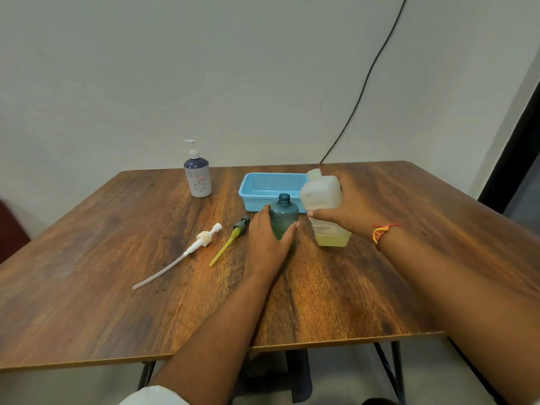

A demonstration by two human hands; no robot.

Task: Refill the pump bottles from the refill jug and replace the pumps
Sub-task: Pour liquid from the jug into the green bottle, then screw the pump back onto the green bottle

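Observation:
My left hand [267, 238] wraps around an open-necked teal bottle [284, 213] that stands upright mid-table with no pump. Just to its right, my right hand [347, 204] grips the translucent refill jug [321, 197], which holds a little yellow liquid at the bottom and stands on the table. Two loose pumps lie left of the teal bottle: a grey and yellow pump [232, 239] and a white pump [193, 248] with a long curved tube. A white and navy pump bottle [197, 176] stands at the back left with its pump on.
A light blue plastic basket [263, 185] sits behind the teal bottle and the jug. The wooden table [117, 258] ends at a front edge close to me. A black cable [377, 59] hangs down the wall behind.

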